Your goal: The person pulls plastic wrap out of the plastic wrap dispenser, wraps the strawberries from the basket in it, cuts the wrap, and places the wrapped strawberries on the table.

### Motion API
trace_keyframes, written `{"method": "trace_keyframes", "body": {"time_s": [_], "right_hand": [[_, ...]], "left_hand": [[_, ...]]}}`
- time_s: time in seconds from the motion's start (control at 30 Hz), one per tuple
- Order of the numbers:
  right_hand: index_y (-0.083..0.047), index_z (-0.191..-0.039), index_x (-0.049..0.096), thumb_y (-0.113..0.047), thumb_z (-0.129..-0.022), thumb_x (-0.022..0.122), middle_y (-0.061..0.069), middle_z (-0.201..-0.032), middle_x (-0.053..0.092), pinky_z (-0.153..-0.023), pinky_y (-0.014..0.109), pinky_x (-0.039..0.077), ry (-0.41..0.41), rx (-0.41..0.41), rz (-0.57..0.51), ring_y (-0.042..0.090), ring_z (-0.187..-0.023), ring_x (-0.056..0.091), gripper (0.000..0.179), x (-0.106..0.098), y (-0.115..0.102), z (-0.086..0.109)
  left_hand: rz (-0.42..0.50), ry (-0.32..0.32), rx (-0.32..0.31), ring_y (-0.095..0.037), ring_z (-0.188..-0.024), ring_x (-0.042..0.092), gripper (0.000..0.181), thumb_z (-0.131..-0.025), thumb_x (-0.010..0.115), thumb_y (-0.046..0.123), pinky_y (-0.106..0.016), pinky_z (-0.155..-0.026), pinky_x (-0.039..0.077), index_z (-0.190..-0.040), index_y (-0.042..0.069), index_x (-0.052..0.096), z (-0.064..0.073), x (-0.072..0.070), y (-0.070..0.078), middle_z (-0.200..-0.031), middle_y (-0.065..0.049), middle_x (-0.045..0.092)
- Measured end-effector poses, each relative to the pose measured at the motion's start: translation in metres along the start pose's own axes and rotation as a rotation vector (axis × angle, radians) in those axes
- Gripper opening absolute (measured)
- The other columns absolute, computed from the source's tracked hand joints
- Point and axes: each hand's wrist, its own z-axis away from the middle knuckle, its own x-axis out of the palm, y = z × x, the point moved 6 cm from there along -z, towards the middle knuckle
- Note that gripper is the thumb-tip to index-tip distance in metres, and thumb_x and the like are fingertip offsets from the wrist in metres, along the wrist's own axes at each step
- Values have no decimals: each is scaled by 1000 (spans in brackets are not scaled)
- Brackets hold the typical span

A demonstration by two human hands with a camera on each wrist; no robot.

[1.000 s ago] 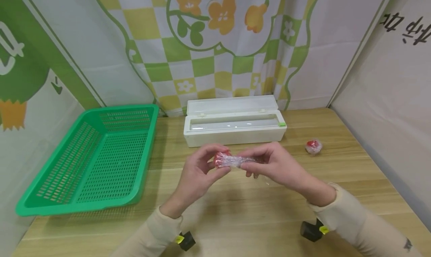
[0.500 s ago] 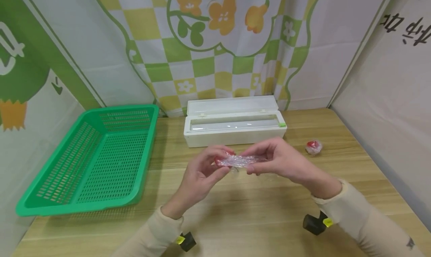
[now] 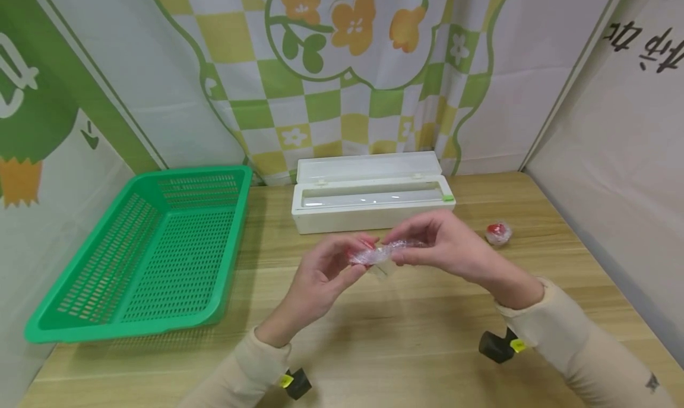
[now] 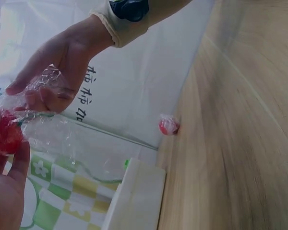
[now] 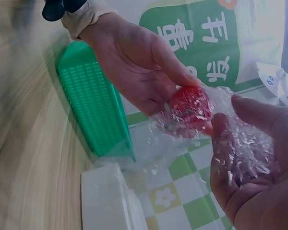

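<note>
Between the two hands in the head view is a small red fruit, round, with a bit of green showing through clear cling film. My left hand grips the fruit between thumb and fingers. On the other side, my right hand pinches the bunched, twisted tail of the film. A loose flap of film hangs below the fruit in the right wrist view. Both hands are raised above the wooden table, in front of a long white box. Fingers and film partly cover the fruit.
A second wrapped red fruit lies on the table at the right. The white box has its lid up, with a whitish roll inside. A green plastic basket stands at the left. Behind hangs a checked curtain.
The right hand has shifted slightly up and changed its hold on the film tail. The left hand stays nearly in place, and a flap of film now hangs between the hands.
</note>
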Motion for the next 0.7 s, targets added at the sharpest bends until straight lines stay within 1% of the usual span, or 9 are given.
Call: {"method": "trace_keyframes", "body": {"time_s": [0.1, 0.17, 0.23, 0.33, 0.43, 0.57, 0.7], "right_hand": [[-7, -106, 73, -8, -87, 74, 7, -100, 75, -69, 29, 60, 48, -69, 49, 12, -81, 69, 19, 3, -3, -1], [-8, -102, 74, -9, -87, 74, 6, -96, 75, -65, 28, 59, 90, -111, 90, 12, -76, 68, 15, 6, -6, -2], [-9, -98, 75, -11, -88, 74, 5, -92, 75, -58, 27, 56, 129, -128, 126, 12, -70, 66, 10, 7, -8, -3], [-12, -93, 77, -13, -88, 74, 3, -87, 75, -51, 27, 53, 168, -107, 148, 14, -61, 64, 6, 6, -9, -4], [-13, -91, 77, -15, -87, 76, 3, -84, 75, -49, 27, 52, 177, -63, 156, 15, -59, 66, 5, 4, -8, -5], [-13, -90, 77, -17, -85, 78, 3, -82, 75, -48, 26, 51, 178, -36, 161, 15, -58, 65, 6, 5, -7, -6], [-13, -87, 76, -16, -83, 80, 4, -81, 74, -47, 25, 51, 210, -43, 153, 16, -56, 64, 7, 7, -7, -6]], "left_hand": [[-5, 11, 0, -19, -122, 60, 21, -92, 61, -6, -33, -102, 53, -113, -5, 56, 0, 1, 0, -132, -27, 55], [-8, 15, 2, -17, -120, 60, 20, -92, 61, -6, -33, -103, 52, -112, -5, 57, 0, 1, 1, -132, -27, 54], [-3, 10, 11, -16, -118, 60, 21, -92, 62, -6, -33, -101, 53, -112, -5, 56, 0, 2, 2, -131, -27, 54], [18, -5, 30, -15, -117, 61, 21, -92, 61, -7, -33, -98, 55, -112, -7, 55, 0, 3, 4, -129, -30, 54], [49, -16, 28, -15, -118, 61, 22, -92, 61, -8, -33, -97, 56, -112, -9, 54, 0, 3, 4, -131, -31, 53], [66, -25, -1, -19, -124, 59, 21, -93, 58, -8, -36, -100, 55, -113, -9, 54, -1, 4, 3, -134, -29, 54], [54, -40, -41, -21, -131, 54, 18, -96, 55, -4, -36, -105, 51, -114, -5, 52, 0, 4, 1, -139, -25, 53]]}}
